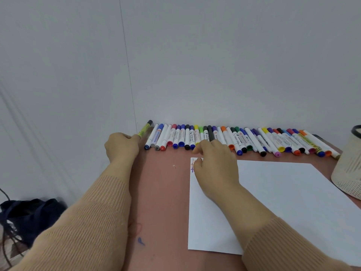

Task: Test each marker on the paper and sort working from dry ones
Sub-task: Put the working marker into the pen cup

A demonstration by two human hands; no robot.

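Observation:
A long row of several capped markers (244, 140) lies along the wall at the back of the reddish table (162, 192). At the row's left end, my left hand (122, 146) grips a yellow marker with a black cap (145, 128), which points up and away toward the wall. A white sheet of paper (283, 202) lies in front of the row, with a few short test strokes (193, 167) in its top left corner. Over that corner hovers my right hand (214, 163), fingers curled, fingertips at the near ends of the black and yellow markers; what it holds is hidden.
A cream perforated holder (349, 173) stands at the right edge, beside the paper. A dark bag (29, 216) lies off the table at lower left. A blue ink stain (141, 241) marks the tabletop near the front. The white wall rises right behind the markers.

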